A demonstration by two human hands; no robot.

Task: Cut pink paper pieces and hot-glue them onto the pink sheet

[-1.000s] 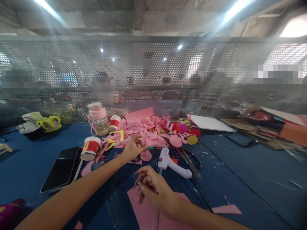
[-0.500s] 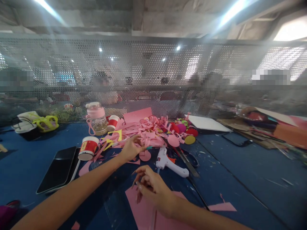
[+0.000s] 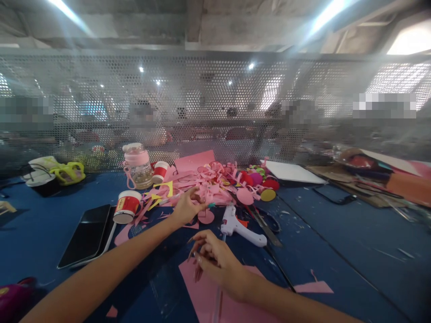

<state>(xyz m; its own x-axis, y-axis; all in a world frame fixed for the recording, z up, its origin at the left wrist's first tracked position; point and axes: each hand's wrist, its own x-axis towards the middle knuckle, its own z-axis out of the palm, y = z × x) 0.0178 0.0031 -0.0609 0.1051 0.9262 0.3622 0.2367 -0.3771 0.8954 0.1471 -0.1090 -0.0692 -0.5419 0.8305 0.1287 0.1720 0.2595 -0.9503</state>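
The left hand (image 3: 184, 209) was extended toward the middle of the blue tabletop (image 3: 336, 233), its fingers pinched around a thin pencil-like stick with a teal tip (image 3: 188, 200), held at the near edge of a loose heap of curled pink paper strips and offcuts (image 3: 208, 181). A flat pink paper disc (image 3: 205, 216) lay just beside that hand.

The right hand (image 3: 215, 262) rested nearer the front edge, over a flat pink paper sheet (image 3: 205, 294); its fingers were bent and drawn together, but whether they gripped anything could not be told.

A white plastic glue gun (image 3: 240, 226) lay just beyond the right hand, with dark-handled scissors (image 3: 266, 224) beside it. Toward the left edge stood a red-and-white paper cup (image 3: 127, 207), a glossy black phone (image 3: 88, 235) and a pink-lidded clear jar (image 3: 137, 165). A perforated metal screen (image 3: 215, 98) ran along the far edge.
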